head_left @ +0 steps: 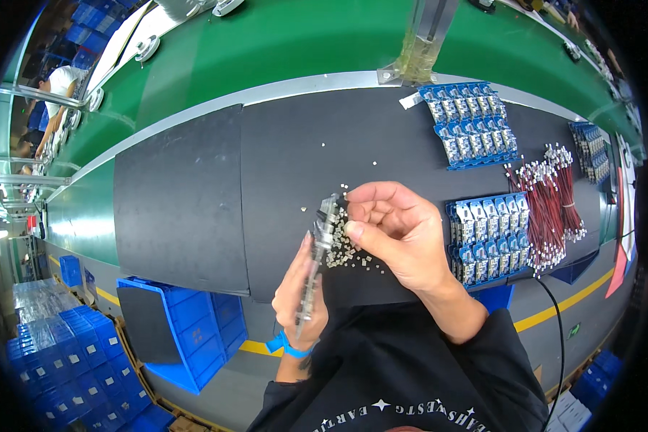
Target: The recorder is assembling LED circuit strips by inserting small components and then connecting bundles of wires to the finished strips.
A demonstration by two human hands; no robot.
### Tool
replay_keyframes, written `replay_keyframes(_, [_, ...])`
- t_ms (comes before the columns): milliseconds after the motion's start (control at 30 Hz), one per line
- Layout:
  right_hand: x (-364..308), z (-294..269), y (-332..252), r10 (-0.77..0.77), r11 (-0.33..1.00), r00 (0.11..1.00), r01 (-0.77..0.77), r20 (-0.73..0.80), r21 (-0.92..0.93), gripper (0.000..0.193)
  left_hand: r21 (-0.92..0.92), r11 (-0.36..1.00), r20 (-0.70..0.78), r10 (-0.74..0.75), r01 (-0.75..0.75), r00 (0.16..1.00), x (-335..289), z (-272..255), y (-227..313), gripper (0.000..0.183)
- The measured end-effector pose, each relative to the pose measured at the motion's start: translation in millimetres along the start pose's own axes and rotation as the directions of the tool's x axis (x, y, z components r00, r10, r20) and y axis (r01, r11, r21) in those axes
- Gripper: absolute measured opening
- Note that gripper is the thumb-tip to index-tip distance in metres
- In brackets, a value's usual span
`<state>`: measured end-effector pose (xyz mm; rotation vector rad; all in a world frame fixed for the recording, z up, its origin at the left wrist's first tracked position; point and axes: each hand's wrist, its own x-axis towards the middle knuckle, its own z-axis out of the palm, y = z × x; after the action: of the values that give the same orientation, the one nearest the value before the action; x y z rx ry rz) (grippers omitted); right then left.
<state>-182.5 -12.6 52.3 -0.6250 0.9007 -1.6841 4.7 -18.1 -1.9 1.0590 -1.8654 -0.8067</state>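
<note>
My left hand (292, 294), with a blue band at its wrist, grips a panel of circuit boards (313, 270) held on edge, so its face is mostly turned from view. My right hand (407, 234) is at the panel's upper end, thumb and forefinger bent close together. Whatever lies between those fingertips is too small to make out. Under the hands spreads a loose heap of tiny pale connectors (345, 253), with a few stray ones farther off on the black mat (295, 129).
Right of my hands lie blue circuit-board panels (488, 237), with more panels (474, 126) behind. Bundles of red-and-black wires with white plugs (547, 209) lie beside them. Beyond the mat runs a green conveyor (281, 54) with a metal post (421, 43). A blue crate (194, 324) stands lower left.
</note>
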Motion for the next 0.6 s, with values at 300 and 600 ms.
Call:
replay_keyframes(300, [-18.8,-24.0,47.0,0.103,0.915,0.991,-0.130,-0.089,-0.381,0.022,-0.860,0.492,-0.046,-0.341,0.137,0.939,17.2,-3.5,23.7,0.060])
replay_keyframes(600, [-32.0,-6.9,59.3,0.108,0.931,0.992,-0.124,-0.065,-0.343,0.028,-0.694,0.708,-0.019,-0.201,0.132,0.979,1.2,4.2,16.2,0.061])
